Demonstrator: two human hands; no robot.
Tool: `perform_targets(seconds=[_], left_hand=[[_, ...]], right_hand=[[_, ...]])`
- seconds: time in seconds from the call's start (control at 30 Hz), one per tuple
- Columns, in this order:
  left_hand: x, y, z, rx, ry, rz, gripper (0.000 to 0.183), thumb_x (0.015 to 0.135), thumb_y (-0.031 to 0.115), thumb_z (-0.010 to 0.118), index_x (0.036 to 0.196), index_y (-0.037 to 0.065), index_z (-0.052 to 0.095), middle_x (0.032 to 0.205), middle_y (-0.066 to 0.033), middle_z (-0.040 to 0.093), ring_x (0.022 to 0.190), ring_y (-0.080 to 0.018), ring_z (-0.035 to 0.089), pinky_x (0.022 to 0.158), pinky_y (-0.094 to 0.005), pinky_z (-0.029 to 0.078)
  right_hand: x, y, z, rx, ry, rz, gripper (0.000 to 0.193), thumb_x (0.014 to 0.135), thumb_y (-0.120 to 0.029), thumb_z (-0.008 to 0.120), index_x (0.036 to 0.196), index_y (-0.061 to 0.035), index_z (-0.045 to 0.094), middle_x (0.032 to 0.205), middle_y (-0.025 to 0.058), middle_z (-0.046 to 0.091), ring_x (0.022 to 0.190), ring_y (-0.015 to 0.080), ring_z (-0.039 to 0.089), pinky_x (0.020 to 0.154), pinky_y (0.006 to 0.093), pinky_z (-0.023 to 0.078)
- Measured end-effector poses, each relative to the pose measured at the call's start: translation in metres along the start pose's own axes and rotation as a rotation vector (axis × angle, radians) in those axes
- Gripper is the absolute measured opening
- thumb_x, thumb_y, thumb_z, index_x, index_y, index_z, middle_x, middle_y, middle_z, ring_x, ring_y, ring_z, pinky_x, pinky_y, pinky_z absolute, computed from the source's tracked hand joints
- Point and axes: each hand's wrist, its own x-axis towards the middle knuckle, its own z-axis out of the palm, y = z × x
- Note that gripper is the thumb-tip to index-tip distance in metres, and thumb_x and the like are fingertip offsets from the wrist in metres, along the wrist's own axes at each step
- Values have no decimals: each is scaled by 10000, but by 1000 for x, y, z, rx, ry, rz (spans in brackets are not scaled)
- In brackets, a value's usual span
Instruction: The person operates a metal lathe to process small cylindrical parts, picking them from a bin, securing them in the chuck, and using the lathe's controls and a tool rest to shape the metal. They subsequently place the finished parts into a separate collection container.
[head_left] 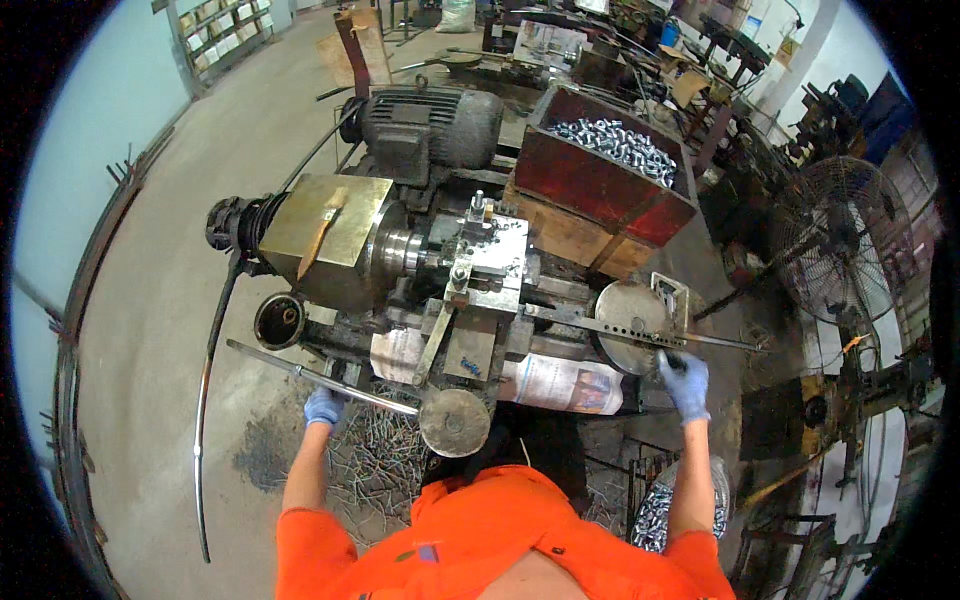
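Note:
My left hand (pixel 322 406), in a blue glove, is closed beside a long metal bar (pixel 345 388). The bar passes over its fingertips, so what they grip is hidden. That bar slants down to a round metal disc (pixel 453 422) at the front of a small lathe. On the right, my gloved right hand (pixel 686 385) is curled around a dark handle (pixel 675 361) at the rim of a large round plate (pixel 615 318). A flat lever with a row of holes (pixel 610 327) crosses this plate. Between my hands lie the lathe's tool slide (pixel 495 250) and spindle chuck (pixel 400 250).
A red bin (pixel 600 190) of shiny metal parts stands at the back right, near an electric motor (pixel 430 125). Loose metal pieces (pixel 375 470) litter the floor below. A basket of parts (pixel 655 515) sits by my right forearm. A large fan (pixel 840 240) stands farther right.

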Motion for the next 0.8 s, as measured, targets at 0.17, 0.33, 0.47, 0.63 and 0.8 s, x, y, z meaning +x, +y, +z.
perform_targets(seconds=[0.17, 0.33, 0.47, 0.63, 0.8], left_hand=[[-2, -58, -86, -51, 173, -29, 314, 851, 321, 515, 1023, 84, 627, 922, -200, 632, 810, -347, 619, 712, -406, 497], [-35, -119, -230, -375, 858, 111, 296, 890, 303, 516, 1032, 67, 624, 841, -157, 643, 770, -268, 626, 683, -378, 475], [-81, -197, -250, 42, 657, -309, 426, 917, 435, 402, 983, 81, 630, 862, -165, 641, 779, -302, 621, 692, -414, 476], [-120, -98, -185, -83, 495, -551, 567, 877, 583, 342, 856, 94, 629, 832, -165, 634, 757, -324, 611, 655, -447, 454], [-150, -11, -195, -71, 473, -544, 504, 847, 567, 429, 839, 103, 626, 825, -159, 627, 762, -342, 605, 663, -456, 445]], right_hand=[[52, -167, 28, 116, -141, -443, 318, 768, -326, 672, 863, -23, 681, 769, 117, 662, 747, 226, 628, 707, 330, 475], [73, -288, 104, 79, -137, -947, 406, 770, -469, 574, 835, -85, 688, 825, 127, 637, 813, 308, 595, 786, 420, 440], [71, -364, 136, -339, -628, -898, 506, 768, -555, 485, 860, -102, 689, 853, 137, 647, 834, 332, 588, 809, 444, 417], [76, -356, 149, -249, -686, -754, 514, 726, -541, 541, 890, -71, 672, 866, 158, 656, 863, 327, 611, 844, 440, 437], [78, -350, 151, -222, -675, -712, 502, 722, -526, 567, 896, -67, 668, 874, 163, 655, 850, 334, 613, 814, 424, 469]])
